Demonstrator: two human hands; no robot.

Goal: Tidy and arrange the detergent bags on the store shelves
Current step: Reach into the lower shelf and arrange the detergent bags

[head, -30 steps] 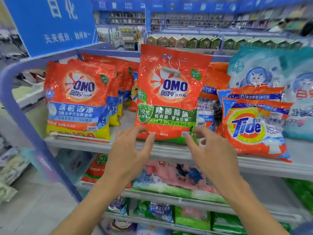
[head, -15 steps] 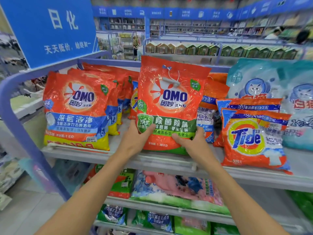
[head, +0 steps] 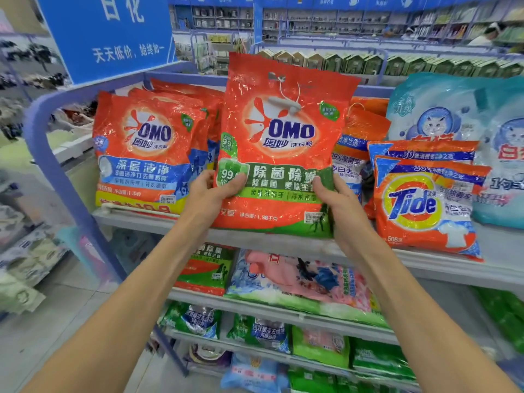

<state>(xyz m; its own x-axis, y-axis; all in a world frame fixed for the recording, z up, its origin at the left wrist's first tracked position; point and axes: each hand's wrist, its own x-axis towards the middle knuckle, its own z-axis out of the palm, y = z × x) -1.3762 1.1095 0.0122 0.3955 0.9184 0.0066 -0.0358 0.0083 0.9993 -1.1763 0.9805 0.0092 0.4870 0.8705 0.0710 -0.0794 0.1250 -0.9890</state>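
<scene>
A big orange OMO detergent bag with a green band (head: 283, 143) stands upright at the front of the top shelf (head: 255, 242). My left hand (head: 211, 191) grips its lower left edge, thumb on the front. My right hand (head: 336, 199) grips its lower right edge the same way. To its left stands a row of orange OMO bags with blue bands (head: 144, 154). To the right lie orange Tide bags (head: 422, 202), with pale blue cat-logo bags (head: 442, 109) behind them.
A blue metal frame (head: 56, 165) edges the shelf on the left, under a blue hanging sign (head: 107, 35). Lower shelves hold pink, green and orange bags (head: 297, 282). The floor aisle lies to the left. More store shelving stands far behind.
Both hands went from hovering open in front of the green-band OMO bag to gripping its lower sides. The bag now looks slightly raised and closer to me.
</scene>
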